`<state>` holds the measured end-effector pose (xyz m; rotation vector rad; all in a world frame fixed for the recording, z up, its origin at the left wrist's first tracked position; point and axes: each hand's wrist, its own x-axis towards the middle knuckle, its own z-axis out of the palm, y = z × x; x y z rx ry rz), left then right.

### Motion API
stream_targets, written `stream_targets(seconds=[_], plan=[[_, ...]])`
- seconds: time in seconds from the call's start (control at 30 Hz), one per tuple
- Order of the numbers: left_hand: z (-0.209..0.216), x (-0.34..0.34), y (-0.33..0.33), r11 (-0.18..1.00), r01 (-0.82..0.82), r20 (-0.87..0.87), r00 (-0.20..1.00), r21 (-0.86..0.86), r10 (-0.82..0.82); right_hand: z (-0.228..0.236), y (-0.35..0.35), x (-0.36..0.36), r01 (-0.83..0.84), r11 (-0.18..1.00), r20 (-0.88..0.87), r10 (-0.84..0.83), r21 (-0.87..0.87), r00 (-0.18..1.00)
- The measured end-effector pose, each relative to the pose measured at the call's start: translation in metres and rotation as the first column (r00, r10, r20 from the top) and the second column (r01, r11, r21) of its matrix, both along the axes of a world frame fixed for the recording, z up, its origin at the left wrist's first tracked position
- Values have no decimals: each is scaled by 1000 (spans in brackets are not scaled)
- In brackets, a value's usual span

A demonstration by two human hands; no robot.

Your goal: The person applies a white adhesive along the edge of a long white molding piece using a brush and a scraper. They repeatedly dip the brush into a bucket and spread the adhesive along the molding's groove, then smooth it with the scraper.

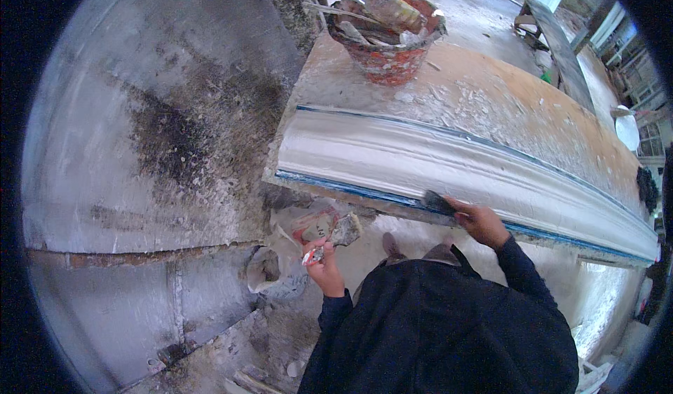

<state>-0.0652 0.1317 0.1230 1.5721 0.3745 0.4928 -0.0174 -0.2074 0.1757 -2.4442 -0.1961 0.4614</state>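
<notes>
A long white plaster moulding (pixel 392 152) with ridged curves and blue edge strips (pixel 350 187) lies along the front of a worktable. My right hand (pixel 484 226) is closed round a dark flat scraper (pixel 438 203), whose blade rests at the near blue strip. Lower and to the left, in front of the table, my left hand (pixel 327 271) grips a plaster-caked tool with a flat, crusted head (pixel 345 231); its exact kind is unclear. A red and white end (pixel 313 256) shows at that hand's fingers.
On the table (pixel 484 78), strewn with plaster crumbs, a crusted orange bucket (pixel 385 57) holds a clear bottle and scraps. A stained grey board (pixel 161 113) spreads at left. A white container (pixel 270 271) stands below my left hand. Beyond the table is a narrow bench (pixel 561 43).
</notes>
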Motion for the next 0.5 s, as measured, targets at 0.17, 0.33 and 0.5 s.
stream_targets(seconds=[0.17,0.33,0.5], plan=[[3,11,-4,999,41,-12,999,-20,-42,17,49,35,-59,995,-88,67,84,994],[-3,17,-4,998,60,-17,998,-13,-61,25,-38,6,-67,982,169,37,176,985],[-10,23,-5,996,62,-68,996,65,-57,57,-77,-30,145,987,-280,-158,-67,947]])
